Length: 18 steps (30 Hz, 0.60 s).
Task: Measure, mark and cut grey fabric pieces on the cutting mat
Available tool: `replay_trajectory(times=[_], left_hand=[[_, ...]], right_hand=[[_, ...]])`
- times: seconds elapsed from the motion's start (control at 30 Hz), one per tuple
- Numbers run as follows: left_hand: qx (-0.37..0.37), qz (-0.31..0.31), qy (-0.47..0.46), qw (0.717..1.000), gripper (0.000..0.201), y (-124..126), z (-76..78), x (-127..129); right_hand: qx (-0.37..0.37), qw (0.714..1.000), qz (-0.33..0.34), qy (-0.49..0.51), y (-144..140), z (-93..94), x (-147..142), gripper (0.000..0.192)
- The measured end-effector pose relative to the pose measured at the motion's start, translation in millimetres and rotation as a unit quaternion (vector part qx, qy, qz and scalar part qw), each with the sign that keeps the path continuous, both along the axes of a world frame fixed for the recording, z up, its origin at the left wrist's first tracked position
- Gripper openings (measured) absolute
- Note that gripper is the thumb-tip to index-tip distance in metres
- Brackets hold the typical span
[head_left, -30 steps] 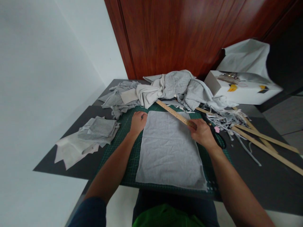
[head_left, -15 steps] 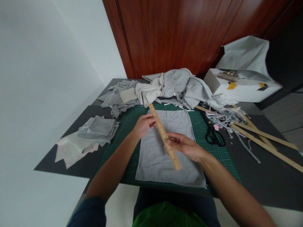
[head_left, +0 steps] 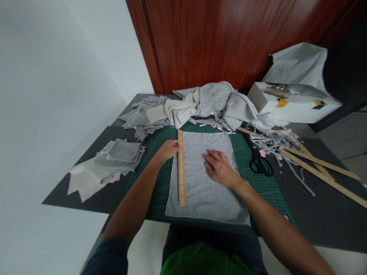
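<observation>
A grey piece of cloth [head_left: 212, 202] lies spread on the green cutting mat [head_left: 156, 152]. Along the cloth's left side runs a wooden ruler [head_left: 181, 175], pointing away from me. My left hand [head_left: 168, 149] grips the ruler's left edge, above its middle, with thumb and fingers closed on it. To the right, my right hand [head_left: 219, 166] rests on the cloth with its fingers stretched out and nothing held. Black-handled scissors [head_left: 260, 165] lie at the mat's right edge.
Folded grey cloths [head_left: 122, 154] sit at the left over a pale piece. A heap of grey fabric [head_left: 213, 99] spans the back. Fabric scraps [head_left: 275, 139] and wooden strips [head_left: 323, 170] lie at the right, before a white box [head_left: 301, 109].
The ruler has swung from a slant across the cloth's middle to lie along its left side. My right hand has let go of it and come down on the cloth.
</observation>
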<state>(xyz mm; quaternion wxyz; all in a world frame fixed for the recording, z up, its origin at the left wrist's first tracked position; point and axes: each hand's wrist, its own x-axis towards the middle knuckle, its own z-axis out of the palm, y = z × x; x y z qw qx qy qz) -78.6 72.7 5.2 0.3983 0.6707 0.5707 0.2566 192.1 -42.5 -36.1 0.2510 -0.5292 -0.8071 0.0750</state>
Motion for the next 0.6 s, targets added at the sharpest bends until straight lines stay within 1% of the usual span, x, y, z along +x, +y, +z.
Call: replay_trajectory(times=[0.1, 0.17, 0.2, 0.27, 0.33, 0.4, 0.47, 0.53, 0.6], left_hand=[[0.036, 0.003, 0.041, 0.998, 0.011, 3, -3.1, 1], [0.05, 0.01, 0.039, 0.998, 0.011, 3, -3.4, 3], [0.048, 0.014, 0.021, 0.999, 0.012, 2, -2.9, 4], [0.019, 0.018, -0.044, 0.999, 0.014, 0, -0.4, 4], [-0.028, 0.022, -0.137, 0.99, 0.011, -3, 3.8, 3], [-0.074, 0.033, -0.232, 0.969, 0.009, -5, 8.9, 3], [-0.111, 0.055, -0.305, 0.944, 0.014, -7, 13.7, 4], [-0.14, 0.091, -0.343, 0.924, 0.02, -8, 17.1, 7], [-0.154, 0.134, -0.356, 0.912, 0.024, -8, 18.7, 13]], right_hand=[[-0.005, 1.0, 0.0, -0.022, -3, 0.5, -2, 0.045], [-0.008, 1.0, -0.001, -0.027, -3, 1.9, -2, 0.045], [-0.009, 1.0, -0.001, -0.029, -3, 2.4, -2, 0.045], [-0.011, 0.999, -0.001, -0.031, -3, 2.7, -1, 0.045], [-0.013, 0.999, -0.001, -0.032, -2, 2.1, -1, 0.045], [-0.012, 0.999, -0.002, -0.031, -2, 1.2, 0, 0.045], [-0.01, 1.0, -0.003, -0.029, -2, 0.7, 0, 0.045], [-0.009, 1.0, -0.004, -0.028, -3, 0.7, 0, 0.045], [-0.011, 1.0, -0.002, -0.028, -3, 1.1, 0, 0.045]])
